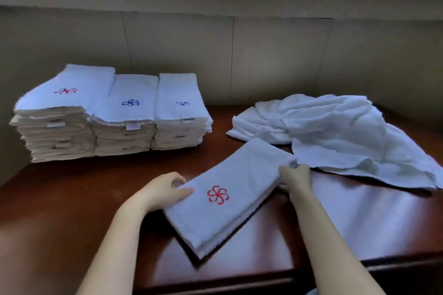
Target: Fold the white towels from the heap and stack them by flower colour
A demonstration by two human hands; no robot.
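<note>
A folded white towel (230,199) with a red flower lies slantwise on the dark wooden table (72,199) in front of me. My left hand (167,190) grips its left edge, thumb on top. My right hand (296,178) grips its right edge near the far corner. At the back left stand three stacks: the red-flower stack (60,112), a blue-flower stack (128,115) and a second blue-flower stack (179,112). The heap of unfolded white towels (335,132) lies at the right.
A beige wall (275,55) runs behind the table, with a window sill above it. The table's front edge (215,282) is close to me. Bare tabletop shows at the front left and between the stacks and the heap.
</note>
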